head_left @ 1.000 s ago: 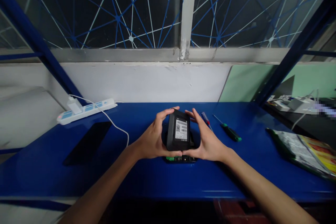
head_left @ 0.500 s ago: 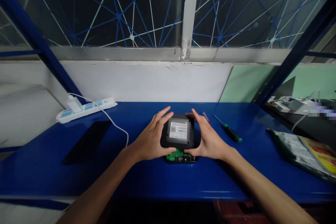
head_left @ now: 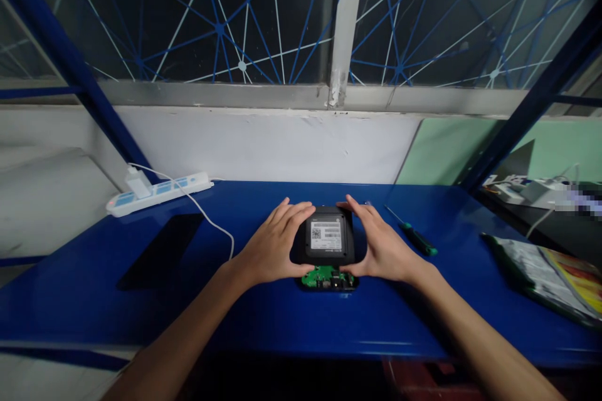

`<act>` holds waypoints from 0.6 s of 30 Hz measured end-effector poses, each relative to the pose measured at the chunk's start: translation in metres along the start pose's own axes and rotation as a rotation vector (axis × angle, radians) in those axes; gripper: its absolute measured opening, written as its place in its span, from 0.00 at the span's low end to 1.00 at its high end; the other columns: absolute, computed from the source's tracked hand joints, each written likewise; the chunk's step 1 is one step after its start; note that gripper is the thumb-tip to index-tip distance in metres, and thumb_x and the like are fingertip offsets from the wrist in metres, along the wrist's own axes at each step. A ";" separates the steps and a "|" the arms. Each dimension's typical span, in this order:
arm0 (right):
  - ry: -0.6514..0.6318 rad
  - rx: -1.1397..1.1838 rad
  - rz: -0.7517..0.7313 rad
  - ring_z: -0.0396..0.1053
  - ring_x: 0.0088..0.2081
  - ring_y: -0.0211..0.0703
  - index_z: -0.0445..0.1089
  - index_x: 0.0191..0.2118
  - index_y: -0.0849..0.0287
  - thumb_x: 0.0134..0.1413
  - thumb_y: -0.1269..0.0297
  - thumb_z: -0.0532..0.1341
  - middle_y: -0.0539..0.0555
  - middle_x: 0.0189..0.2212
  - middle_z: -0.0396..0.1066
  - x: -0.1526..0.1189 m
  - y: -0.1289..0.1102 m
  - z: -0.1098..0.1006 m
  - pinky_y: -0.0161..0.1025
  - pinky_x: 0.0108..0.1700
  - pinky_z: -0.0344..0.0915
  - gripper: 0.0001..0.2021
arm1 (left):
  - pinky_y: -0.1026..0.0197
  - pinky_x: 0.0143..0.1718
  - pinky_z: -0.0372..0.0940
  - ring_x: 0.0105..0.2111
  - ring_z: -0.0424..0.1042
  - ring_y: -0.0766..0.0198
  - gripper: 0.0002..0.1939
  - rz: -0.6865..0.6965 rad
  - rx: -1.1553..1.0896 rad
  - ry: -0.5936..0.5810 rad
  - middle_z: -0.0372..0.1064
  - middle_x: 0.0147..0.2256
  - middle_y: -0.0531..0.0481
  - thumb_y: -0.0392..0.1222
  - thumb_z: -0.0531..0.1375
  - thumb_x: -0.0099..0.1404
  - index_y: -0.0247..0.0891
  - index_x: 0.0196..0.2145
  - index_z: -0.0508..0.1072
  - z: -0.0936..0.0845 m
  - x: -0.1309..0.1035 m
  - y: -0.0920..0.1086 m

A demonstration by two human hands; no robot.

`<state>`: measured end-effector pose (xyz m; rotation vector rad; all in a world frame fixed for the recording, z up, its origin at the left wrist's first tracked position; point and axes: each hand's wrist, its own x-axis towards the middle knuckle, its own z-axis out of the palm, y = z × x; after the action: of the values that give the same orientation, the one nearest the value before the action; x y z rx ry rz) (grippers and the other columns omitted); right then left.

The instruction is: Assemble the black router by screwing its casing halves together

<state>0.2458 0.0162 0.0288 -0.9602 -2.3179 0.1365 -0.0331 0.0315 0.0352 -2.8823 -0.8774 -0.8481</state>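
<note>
Between my two hands is the black plastic cover (head_left: 328, 258) of a small electronic box, tilted, its face with a printed white label (head_left: 326, 233) turned up toward me. My left hand (head_left: 270, 244) grips its left side, thumb low and fingers along the upper edge. On the opposite side my right hand (head_left: 385, 243) holds it the same way. Below the cover's near edge shows a green circuit board (head_left: 324, 276) with connectors, sitting in a black base on the blue table. The cover hides the rest of the board.
A green-handled screwdriver (head_left: 418, 240) lies right of my right hand. Farther right is a shiny printed bag (head_left: 545, 276). At left are a black flat slab (head_left: 160, 250), a white power strip (head_left: 160, 193) with a plug, and a white cable (head_left: 211, 219) crossing the blue table (head_left: 263, 326).
Both hands and the cover sit slightly farther right in view, along with the whole scene. The cover's tilt differs a little, and slightly more of the circuit board shows.
</note>
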 end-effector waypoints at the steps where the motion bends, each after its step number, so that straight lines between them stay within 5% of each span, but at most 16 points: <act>1: -0.002 0.001 0.003 0.59 0.63 0.71 0.27 0.74 0.56 0.43 0.53 0.71 0.68 0.66 0.58 0.000 0.000 0.000 0.72 0.62 0.56 0.62 | 0.29 0.67 0.45 0.64 0.57 0.35 0.54 -0.002 -0.002 -0.002 0.56 0.64 0.32 0.50 0.71 0.53 0.40 0.68 0.45 0.000 0.000 0.000; 13: -0.017 0.048 0.033 0.57 0.64 0.67 0.28 0.74 0.53 0.43 0.52 0.72 0.65 0.67 0.56 -0.001 0.000 -0.002 0.65 0.62 0.60 0.62 | 0.30 0.67 0.43 0.66 0.52 0.34 0.53 -0.079 -0.063 -0.075 0.51 0.67 0.35 0.51 0.71 0.54 0.44 0.67 0.44 -0.003 0.000 0.003; 18: -0.121 0.196 0.142 0.56 0.65 0.66 0.26 0.73 0.52 0.37 0.50 0.75 0.64 0.65 0.56 -0.003 0.002 -0.002 0.65 0.65 0.56 0.68 | 0.31 0.63 0.53 0.65 0.52 0.32 0.54 -0.237 -0.199 -0.167 0.53 0.64 0.34 0.53 0.72 0.51 0.41 0.66 0.47 -0.009 -0.001 0.007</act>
<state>0.2497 0.0151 0.0278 -1.0395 -2.2920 0.4824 -0.0344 0.0241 0.0434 -3.1013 -1.2393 -0.7567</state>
